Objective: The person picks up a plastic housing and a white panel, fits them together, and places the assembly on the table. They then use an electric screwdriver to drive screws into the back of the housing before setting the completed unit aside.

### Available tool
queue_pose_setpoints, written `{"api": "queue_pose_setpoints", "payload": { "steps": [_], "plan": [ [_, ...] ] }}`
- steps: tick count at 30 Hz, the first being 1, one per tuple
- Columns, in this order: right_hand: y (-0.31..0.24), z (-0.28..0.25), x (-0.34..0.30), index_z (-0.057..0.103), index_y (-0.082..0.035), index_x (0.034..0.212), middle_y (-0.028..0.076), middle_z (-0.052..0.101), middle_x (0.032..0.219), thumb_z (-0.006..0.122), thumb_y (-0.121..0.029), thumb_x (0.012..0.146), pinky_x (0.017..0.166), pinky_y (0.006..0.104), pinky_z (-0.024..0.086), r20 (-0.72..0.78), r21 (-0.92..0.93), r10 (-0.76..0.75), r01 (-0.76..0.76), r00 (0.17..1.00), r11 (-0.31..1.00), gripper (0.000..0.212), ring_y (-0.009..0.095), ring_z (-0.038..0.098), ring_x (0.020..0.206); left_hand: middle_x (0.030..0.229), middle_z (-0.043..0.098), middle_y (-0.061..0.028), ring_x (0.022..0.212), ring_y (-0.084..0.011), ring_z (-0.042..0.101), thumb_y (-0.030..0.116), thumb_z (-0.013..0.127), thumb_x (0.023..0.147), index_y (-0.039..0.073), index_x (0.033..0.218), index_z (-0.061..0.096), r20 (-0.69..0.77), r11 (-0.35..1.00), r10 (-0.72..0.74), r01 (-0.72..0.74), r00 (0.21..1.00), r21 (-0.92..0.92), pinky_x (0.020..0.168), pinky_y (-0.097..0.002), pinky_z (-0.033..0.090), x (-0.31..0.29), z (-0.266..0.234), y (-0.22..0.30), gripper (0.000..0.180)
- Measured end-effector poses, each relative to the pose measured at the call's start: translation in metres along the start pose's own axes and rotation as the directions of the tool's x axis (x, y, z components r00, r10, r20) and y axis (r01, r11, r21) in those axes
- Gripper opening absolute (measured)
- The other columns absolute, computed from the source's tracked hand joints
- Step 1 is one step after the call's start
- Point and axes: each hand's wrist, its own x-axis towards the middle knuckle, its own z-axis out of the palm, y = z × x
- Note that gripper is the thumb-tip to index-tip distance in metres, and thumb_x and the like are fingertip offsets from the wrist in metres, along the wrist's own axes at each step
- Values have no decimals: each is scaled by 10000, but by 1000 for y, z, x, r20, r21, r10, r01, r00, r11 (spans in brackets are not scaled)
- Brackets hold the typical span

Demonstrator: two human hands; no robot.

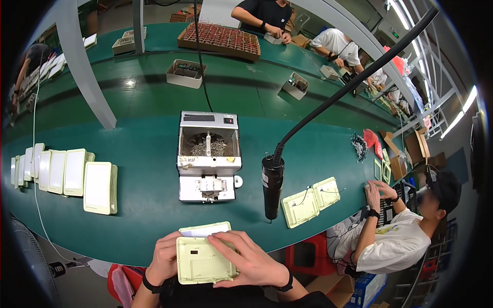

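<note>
Left hand (163, 258) and right hand (254, 262) both have fingers (232, 239) gripping a green case (203, 267) — from it, feeder (209, 138) at 12 o'clock, driver (272, 185) at 1, panels (97, 187) at 10.

Ahead of the hands (252, 261), the screw feeder (209, 163) blocks passage. Bare desk (148, 169) leaves 1 wide lane between it and the stacked cases (97, 187); rightward, the hanging screwdriver (272, 187) obstructs.

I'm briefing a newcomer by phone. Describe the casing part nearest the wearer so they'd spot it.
From the big green table, go to its near edge, where the left hand and right hand hold it. Unlike the white-panelled part beyond it, this pale green shell shows a small dark rectangle.
</note>
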Motion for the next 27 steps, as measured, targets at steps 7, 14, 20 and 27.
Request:
{"api": "queue_pose_setpoints", "payload": {
  "steps": [7,14,20,27],
  "plan": [
    [0,9,5,508,47,1552,207,533,1449,973,-415,730,1083,483,493,-23,35,7,-6,1000,999,1052,413,542,1275,992,756,-173,862,-386,715,71,822,792,-36,1028,751,-55,994,103,-100,993,47,735,-423,580,-2,-1,11,268],
    [6,1,5,564,36,1503,206,542,1446,999,-396,632,1070,507,487,9,-59,1,0,1000,998,1066,421,546,1262,1012,738,-167,944,-400,716,56,781,818,-39,1017,729,-29,993,116,-115,993,31,771,-433,599,17,0,3,226],
    [3,7,3,599,32,1471,201,551,1439,998,-395,611,1060,513,486,36,-83,-8,11,999,996,1039,424,545,1253,1013,743,-133,886,-348,705,109,825,817,-30,1012,727,-71,991,133,-133,988,7,735,-401,585,1,5,-6,258],
    [-10,6,3,595,19,1481,179,563,1439,967,-367,685,1036,501,516,50,-121,-16,22,999,992,960,410,557,1239,1080,743,-125,890,-336,704,133,835,844,-16,1013,733,-72,988,151,-154,986,-34,739,-398,578,-2,6,-2,247]
  ]
}}
